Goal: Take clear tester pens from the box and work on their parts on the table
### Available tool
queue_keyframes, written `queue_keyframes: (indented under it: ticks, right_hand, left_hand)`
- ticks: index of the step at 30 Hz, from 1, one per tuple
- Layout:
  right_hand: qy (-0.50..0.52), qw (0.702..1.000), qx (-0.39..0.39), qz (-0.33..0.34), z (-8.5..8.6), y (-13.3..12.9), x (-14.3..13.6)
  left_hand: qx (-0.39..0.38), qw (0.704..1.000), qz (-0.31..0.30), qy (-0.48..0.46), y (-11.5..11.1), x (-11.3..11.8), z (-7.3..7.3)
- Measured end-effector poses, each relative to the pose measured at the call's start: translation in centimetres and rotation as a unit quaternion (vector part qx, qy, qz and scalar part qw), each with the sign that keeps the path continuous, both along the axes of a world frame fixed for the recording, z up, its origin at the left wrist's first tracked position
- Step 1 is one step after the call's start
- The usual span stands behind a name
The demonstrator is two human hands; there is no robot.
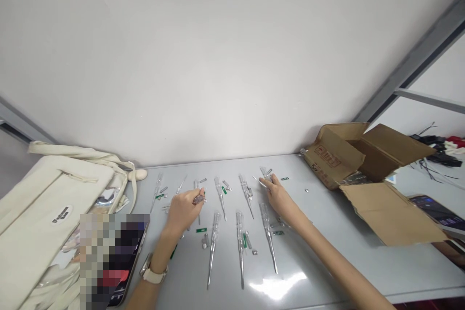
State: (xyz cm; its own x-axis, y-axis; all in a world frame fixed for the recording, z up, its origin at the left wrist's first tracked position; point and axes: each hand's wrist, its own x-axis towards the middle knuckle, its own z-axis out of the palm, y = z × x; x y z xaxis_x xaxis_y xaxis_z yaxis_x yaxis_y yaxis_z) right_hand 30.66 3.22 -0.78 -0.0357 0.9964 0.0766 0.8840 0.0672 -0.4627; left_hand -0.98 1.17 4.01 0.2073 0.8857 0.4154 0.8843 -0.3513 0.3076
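My left hand [183,210] is closed around the clear handle [198,199] of a tester screwdriver; most of the tool is hidden by the fingers. My right hand [278,196] rests low over the back row, its fingers pinching a thin metal shaft [258,181] that points up and to the left. Just behind those fingers lies a clear tester screwdriver [264,171], partly covered. Between the hands lie two more tester screwdrivers, one nearer the left [220,197] and one nearer the right [246,195]. Small springs [226,185] and a green strip [224,190] sit beside them.
Nearer me lie three tester screwdrivers [240,247] with small parts beside them. An open cardboard box [327,157] stands at right, its flap over the table [308,271]. A cream bag [54,189] and a phone [136,256] are at left. A wall rises behind.
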Motion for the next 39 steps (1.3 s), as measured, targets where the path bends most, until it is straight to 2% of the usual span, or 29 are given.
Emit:
queue_keyframes:
  ticks: [3,7,10,14,17,21,24,28,34,39]
  right_hand:
    - [-0.001,1.0,0.021,-0.012,1.4,-0.1,1.2]
    - [-0.016,0.997,0.036,-0.069,2.8,1.4,4.4]
    - [-0.019,0.996,0.011,-0.085,3.0,2.7,7.1]
    - [-0.002,0.997,-0.021,-0.07,2.7,3.2,9.4]
    - [0.022,0.997,-0.05,-0.048,2.5,2.7,9.4]
    - [0.051,0.996,-0.074,-0.02,2.3,1.8,8.1]
    - [0.052,0.996,-0.06,-0.034,2.3,1.9,7.6]
    - [0.055,0.997,-0.025,-0.047,2.7,3.6,8.0]
    - [0.081,0.996,-0.03,0.025,2.3,7.0,7.8]
    - [0.086,0.996,-0.032,0.021,1.6,7.2,7.7]
  left_hand:
    - [-0.003,1.0,-0.001,-0.001,0.0,0.0,-0.1]
    - [-0.005,1.0,-0.002,-0.003,0.0,0.0,0.1]
    - [-0.01,1.0,0.001,-0.001,0.0,0.0,0.1]
    - [-0.01,1.0,0.0,0.001,0.1,0.0,0.0]
    - [-0.01,1.0,-0.001,0.002,0.1,0.0,-0.2]
    - [-0.015,1.0,0.0,0.005,0.2,0.0,-0.3]
    - [-0.013,1.0,-0.001,0.008,0.2,-0.1,-0.3]
    - [-0.007,1.0,-0.004,0.007,0.2,0.0,-0.2]
    - [-0.001,1.0,-0.005,0.005,0.1,0.2,0.1]
    - [-0.006,1.0,-0.001,0.002,0.1,0.1,0.1]
